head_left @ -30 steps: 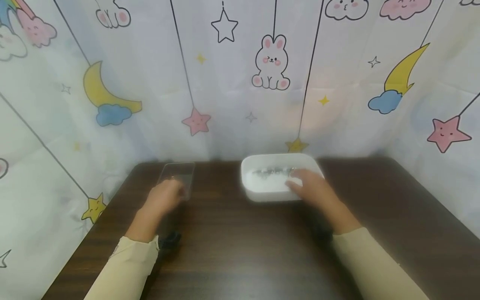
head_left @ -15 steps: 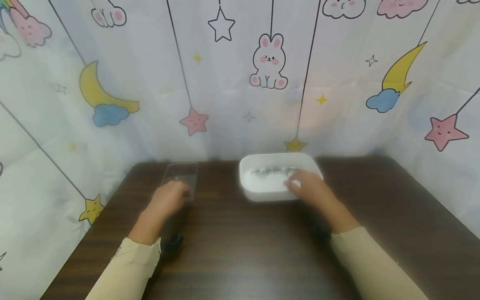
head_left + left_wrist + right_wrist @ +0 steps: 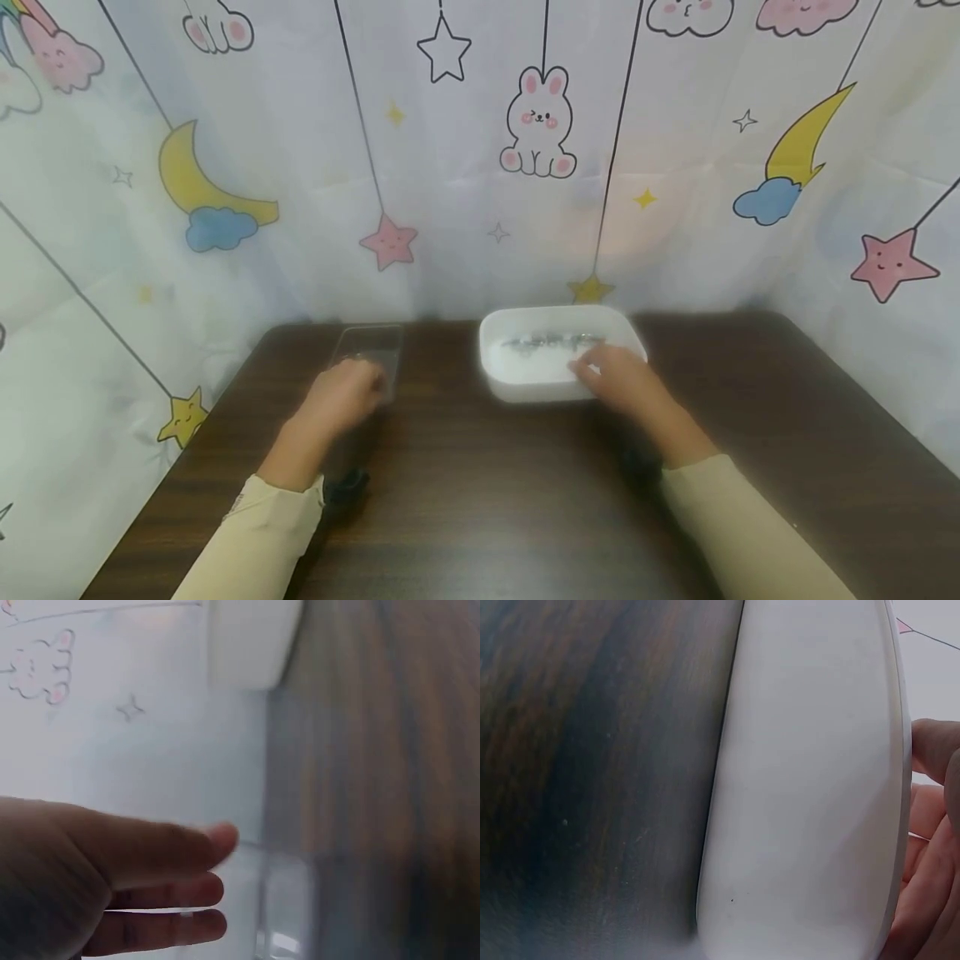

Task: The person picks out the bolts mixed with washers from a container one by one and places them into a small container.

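Note:
My left hand (image 3: 348, 392) is over the near side of a shallow clear plastic box (image 3: 384, 354) on the left part of the table. The fingers curl down at its near rim. In the left wrist view, the thumb (image 3: 161, 844) lies above two fingers, with the box (image 3: 289, 907) beside their tips. On the right, my right hand (image 3: 622, 375) reaches over the rim of a white basin (image 3: 540, 392). Thumb and forefinger come close together inside it. The right wrist view shows the basin's wall (image 3: 810, 780) hiding those fingertips. Small greyish, shiny contents (image 3: 551, 340) lie inside, too blurred to identify.
A dark wood-grain table (image 3: 480, 492) carries both containers near its back edge. Behind it hangs a white curtain (image 3: 465, 167) printed with rabbits, stars, moons and clouds. A dark wrist device (image 3: 347, 487) sits under the left wrist.
My left hand and the clear plastic box have shifted a little to the right together. The right thumb and forefinger have drawn closer together. The basin has stayed in place.

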`<state>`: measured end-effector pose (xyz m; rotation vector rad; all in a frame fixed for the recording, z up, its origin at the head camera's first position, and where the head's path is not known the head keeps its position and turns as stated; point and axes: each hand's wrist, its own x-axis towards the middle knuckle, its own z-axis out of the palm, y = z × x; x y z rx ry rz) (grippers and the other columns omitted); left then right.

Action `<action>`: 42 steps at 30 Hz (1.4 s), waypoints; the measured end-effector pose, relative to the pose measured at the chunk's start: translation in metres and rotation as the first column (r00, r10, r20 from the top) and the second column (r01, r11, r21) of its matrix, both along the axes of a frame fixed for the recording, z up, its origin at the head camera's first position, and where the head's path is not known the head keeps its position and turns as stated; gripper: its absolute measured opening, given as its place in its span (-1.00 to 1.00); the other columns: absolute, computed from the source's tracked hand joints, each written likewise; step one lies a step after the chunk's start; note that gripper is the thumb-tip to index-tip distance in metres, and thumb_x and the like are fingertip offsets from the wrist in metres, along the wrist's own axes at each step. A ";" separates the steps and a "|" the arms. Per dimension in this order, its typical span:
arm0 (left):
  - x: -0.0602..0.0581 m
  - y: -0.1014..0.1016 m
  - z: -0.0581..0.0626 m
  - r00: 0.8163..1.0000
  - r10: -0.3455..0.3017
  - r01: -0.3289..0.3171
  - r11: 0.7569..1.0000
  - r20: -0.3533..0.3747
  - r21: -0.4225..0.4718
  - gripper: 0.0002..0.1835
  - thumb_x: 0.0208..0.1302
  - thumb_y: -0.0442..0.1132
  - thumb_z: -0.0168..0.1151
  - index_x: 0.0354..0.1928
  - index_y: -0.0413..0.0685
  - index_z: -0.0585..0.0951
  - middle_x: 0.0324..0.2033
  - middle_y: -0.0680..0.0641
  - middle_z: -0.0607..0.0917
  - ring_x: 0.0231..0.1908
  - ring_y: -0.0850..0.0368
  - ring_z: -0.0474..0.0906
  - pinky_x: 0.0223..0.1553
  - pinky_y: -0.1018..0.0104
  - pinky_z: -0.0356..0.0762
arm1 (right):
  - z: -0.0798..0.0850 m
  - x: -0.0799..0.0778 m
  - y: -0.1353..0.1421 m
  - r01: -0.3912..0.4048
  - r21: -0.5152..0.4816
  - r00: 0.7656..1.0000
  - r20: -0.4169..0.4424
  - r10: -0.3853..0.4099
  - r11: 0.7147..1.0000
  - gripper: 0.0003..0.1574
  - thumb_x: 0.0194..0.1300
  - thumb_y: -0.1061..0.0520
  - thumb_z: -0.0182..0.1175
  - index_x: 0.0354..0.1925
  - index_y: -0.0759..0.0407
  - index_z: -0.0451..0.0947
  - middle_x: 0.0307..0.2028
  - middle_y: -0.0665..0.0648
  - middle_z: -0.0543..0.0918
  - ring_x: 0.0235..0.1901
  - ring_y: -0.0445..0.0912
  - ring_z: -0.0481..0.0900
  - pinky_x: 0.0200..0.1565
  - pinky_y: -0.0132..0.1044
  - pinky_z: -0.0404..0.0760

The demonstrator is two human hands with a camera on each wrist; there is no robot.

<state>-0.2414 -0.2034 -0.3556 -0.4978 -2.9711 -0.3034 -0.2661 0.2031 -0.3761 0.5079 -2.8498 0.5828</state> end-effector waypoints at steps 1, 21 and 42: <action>0.001 0.002 0.003 1.000 -0.001 0.001 1.000 -0.009 0.006 -0.86 0.16 -0.16 0.41 -0.47 0.01 0.64 -0.49 0.02 0.66 -0.45 0.04 0.58 -0.48 0.05 0.56 | 0.000 -0.001 0.000 -0.001 0.003 1.000 0.002 0.001 1.000 -0.54 0.42 -0.07 0.10 -0.16 0.29 0.69 -0.14 0.28 0.74 -0.07 0.22 0.66 0.03 0.14 0.59; -0.018 0.124 -0.018 0.994 -0.093 0.078 0.976 0.065 0.203 -0.07 0.36 0.31 0.03 0.52 -0.17 0.09 0.50 -0.22 0.16 0.48 -0.09 0.11 0.46 0.00 0.16 | -0.002 0.003 -0.005 -0.022 0.017 0.999 0.038 0.021 1.000 -0.56 0.43 -0.03 0.09 -0.24 0.29 0.72 -0.30 0.23 0.76 -0.27 0.13 0.68 -0.11 0.09 0.63; -0.033 0.128 -0.027 0.993 -0.109 0.089 0.939 0.041 0.331 -0.27 0.17 0.29 0.31 0.26 0.06 0.39 0.05 -0.04 0.63 -0.04 0.07 0.57 0.05 0.09 0.60 | -0.005 -0.010 0.006 -0.029 -0.006 0.998 0.049 0.030 1.000 -0.58 0.40 -0.09 0.14 -0.20 0.21 0.73 -0.30 0.14 0.76 -0.32 0.01 0.65 -0.16 0.00 0.63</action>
